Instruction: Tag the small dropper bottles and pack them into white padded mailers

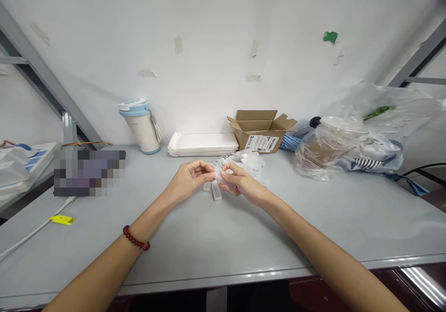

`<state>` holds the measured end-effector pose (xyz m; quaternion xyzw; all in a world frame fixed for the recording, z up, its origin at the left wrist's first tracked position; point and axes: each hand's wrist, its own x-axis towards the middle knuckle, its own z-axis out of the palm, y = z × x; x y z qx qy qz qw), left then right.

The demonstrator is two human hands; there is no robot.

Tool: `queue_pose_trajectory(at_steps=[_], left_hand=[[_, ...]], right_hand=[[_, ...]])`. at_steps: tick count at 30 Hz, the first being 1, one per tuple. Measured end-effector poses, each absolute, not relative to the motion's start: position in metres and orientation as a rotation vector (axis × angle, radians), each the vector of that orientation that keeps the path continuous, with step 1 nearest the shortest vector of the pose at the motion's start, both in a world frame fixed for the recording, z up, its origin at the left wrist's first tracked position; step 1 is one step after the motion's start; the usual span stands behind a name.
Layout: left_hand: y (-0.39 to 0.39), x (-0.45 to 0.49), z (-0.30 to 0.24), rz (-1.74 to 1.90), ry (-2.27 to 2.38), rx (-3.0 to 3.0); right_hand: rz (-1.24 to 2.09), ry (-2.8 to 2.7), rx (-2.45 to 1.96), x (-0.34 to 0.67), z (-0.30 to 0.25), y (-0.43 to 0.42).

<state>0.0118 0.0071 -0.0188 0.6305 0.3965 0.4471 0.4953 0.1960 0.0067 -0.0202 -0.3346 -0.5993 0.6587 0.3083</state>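
My left hand [192, 178] and my right hand [240, 182] meet over the middle of the table, thumbs and fingers pinched together. Between them is a small translucent white plastic piece [218, 176], whose exact kind I cannot make out. Just below the fingertips, a frosted narrow plastic piece [216, 192] points towards me, with a shorter one [206, 186] beside it; whether these hang from the held piece or lie on the table, I cannot tell. Behind my right hand lies a heap of similar translucent white pieces [249, 159], partly hidden by it.
Behind the heap stand an open cardboard box [263, 135] and a stack of flat white packets [205, 145]. A tumbler [141, 126] is at the back left. Clear plastic bags [313, 159] with a lidded tub crowd the right. A white cable [35, 230] crosses the left side.
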Motion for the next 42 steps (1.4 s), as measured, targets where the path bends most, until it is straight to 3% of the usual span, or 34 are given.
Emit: queue_pose_trajectory(at_steps=[9,18,25,42], left_hand=[[0.007,0.010,-0.019,0.983,0.937,1.479],[0.007,0.009,-0.020,1.070,0.843,1.453],[0.004,0.013,-0.019,0.916,0.991,1.387],[0.001,0.006,-0.009,0.808,0.848,1.583]], right_hand=[[1.556,-1.763,-0.915,0.197,-0.022,0.006],[1.765,-1.542,-0.845,0.195,-0.018,0.004],[1.787,-1.531,-0.807,0.194,-0.017,0.002],[1.796,-1.572,-0.775,0.195,-0.015,0.000]])
